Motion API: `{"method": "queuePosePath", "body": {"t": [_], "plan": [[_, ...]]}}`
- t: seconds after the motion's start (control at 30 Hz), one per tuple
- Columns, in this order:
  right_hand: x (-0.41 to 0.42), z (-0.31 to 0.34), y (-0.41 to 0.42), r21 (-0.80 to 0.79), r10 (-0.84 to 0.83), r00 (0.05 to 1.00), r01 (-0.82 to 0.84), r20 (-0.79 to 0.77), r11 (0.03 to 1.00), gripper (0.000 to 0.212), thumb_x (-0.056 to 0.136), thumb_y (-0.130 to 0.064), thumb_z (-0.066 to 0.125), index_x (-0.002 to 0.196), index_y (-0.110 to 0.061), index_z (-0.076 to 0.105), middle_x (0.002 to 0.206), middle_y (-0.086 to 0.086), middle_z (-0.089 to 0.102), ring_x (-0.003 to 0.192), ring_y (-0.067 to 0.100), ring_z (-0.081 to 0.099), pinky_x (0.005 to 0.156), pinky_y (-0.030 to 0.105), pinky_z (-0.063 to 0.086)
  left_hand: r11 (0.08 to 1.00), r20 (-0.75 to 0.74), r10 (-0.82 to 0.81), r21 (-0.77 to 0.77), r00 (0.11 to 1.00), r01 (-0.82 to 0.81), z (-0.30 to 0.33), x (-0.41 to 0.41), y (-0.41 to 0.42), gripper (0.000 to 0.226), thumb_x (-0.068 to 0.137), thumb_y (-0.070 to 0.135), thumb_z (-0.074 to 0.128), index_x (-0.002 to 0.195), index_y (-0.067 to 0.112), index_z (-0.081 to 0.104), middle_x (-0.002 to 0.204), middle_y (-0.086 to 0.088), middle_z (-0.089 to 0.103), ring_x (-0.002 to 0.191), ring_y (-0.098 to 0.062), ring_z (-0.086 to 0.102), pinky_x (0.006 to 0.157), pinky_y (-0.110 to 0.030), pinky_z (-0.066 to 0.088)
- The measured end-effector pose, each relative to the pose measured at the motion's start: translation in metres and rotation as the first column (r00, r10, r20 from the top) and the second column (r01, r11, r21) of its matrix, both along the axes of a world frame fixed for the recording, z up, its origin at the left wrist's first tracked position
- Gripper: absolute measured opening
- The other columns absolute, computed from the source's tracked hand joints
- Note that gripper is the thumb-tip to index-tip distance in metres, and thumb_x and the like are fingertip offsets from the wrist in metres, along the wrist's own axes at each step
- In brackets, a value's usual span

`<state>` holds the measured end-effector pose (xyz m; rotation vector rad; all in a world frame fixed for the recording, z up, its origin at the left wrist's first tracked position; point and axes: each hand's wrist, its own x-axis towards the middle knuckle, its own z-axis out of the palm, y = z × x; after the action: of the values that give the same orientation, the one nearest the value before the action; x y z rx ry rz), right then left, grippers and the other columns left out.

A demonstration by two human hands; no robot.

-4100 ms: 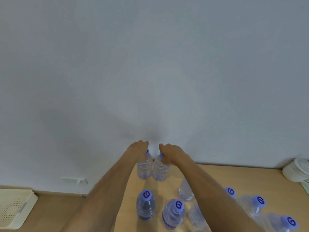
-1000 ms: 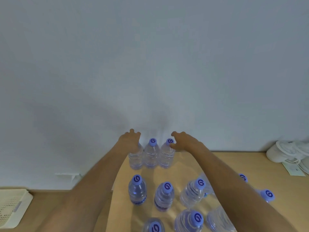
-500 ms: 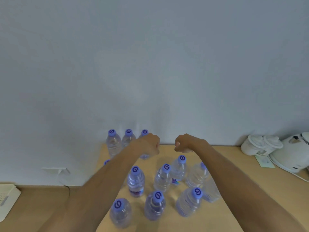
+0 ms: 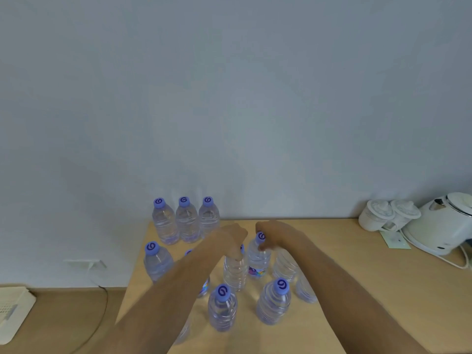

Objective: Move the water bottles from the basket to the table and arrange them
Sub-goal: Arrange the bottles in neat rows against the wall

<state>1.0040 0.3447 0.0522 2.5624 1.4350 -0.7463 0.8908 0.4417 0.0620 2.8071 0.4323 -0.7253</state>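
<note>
Bottles [image 4: 221,309] of clear water stand capped on table [image 4: 370,290].

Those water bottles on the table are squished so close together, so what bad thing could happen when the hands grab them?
1. The left hand grips the top of a clear plastic bottle with a purple cap inside a tight cluster; lifting it might knock its neighbour with the colourful label.
2. The left forearm crosses low over other bottles and could tip one.
3. The purple-capped bottle at the wooden table's left edge might fall off if bumped.
</note>
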Motion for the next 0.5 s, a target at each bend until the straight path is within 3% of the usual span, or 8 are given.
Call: {"method": "queuePosePath", "body": {"t": [0.1, 0.3, 0.37, 0.5], "plan": [[0.001, -0.003, 0.002, 0.038, 0.011, 1.0, -0.012, 0.024, 0.999, 0.036, 0.088, -0.024, 0.061, 0.12, -0.014, 0.051, 0.119, 0.006, 0.058, 0.088, 0.02, 0.049, 0.07, 0.029, 0.038, 1.0, 0.032, 0.007, 0.002, 0.999, -0.007, -0.002, 0.001, 0.008, 0.011, 0.086, 0.014, 0.056, 0.089, 0.008, 0.047, 0.088, -0.009, 0.047, 0.076, -0.026, 0.048, 0.064, -0.03, 0.035], [0.009, -0.007, 0.01, 0.074, -0.029, 0.997, 0.024, 0.065, 0.997, 0.034, 0.088, -0.022, 0.058, 0.12, -0.011, 0.052, 0.121, 0.01, 0.056, 0.096, 0.026, 0.058, 0.069, 0.03, 0.041, 0.998, 0.13, 0.058, 0.031, 0.99, -0.062, -0.003, 0.005, 0.03, 0.009, 0.087, 0.012, 0.054, 0.094, 0.006, 0.053, 0.078, -0.002, 0.04, 0.08, -0.028, 0.052, 0.059, -0.028, 0.034], [0.012, -0.006, 0.015, 0.079, -0.05, 0.996, 0.044, 0.073, 0.996, 0.036, 0.09, -0.023, 0.057, 0.123, -0.01, 0.05, 0.123, 0.011, 0.054, 0.105, 0.029, 0.059, 0.073, 0.031, 0.043, 0.994, 0.15, 0.06, 0.077, 0.987, -0.072, -0.001, 0.01, 0.038, 0.02, 0.088, 0.012, 0.052, 0.106, 0.004, 0.056, 0.091, -0.005, 0.044, 0.083, -0.025, 0.053, 0.06, -0.027, 0.036], [0.018, -0.003, 0.025, 0.104, -0.064, 0.992, 0.053, 0.106, 0.993, 0.034, 0.092, -0.023, 0.053, 0.123, -0.008, 0.048, 0.122, 0.013, 0.054, 0.106, 0.029, 0.058, 0.074, 0.03, 0.042, 0.989, 0.164, 0.099, 0.097, 0.981, -0.116, -0.001, 0.023, 0.053, 0.028, 0.089, 0.01, 0.053, 0.117, 0.004, 0.054, 0.116, -0.014, 0.053, 0.105, -0.029, 0.061, 0.068, -0.029, 0.038]]}}
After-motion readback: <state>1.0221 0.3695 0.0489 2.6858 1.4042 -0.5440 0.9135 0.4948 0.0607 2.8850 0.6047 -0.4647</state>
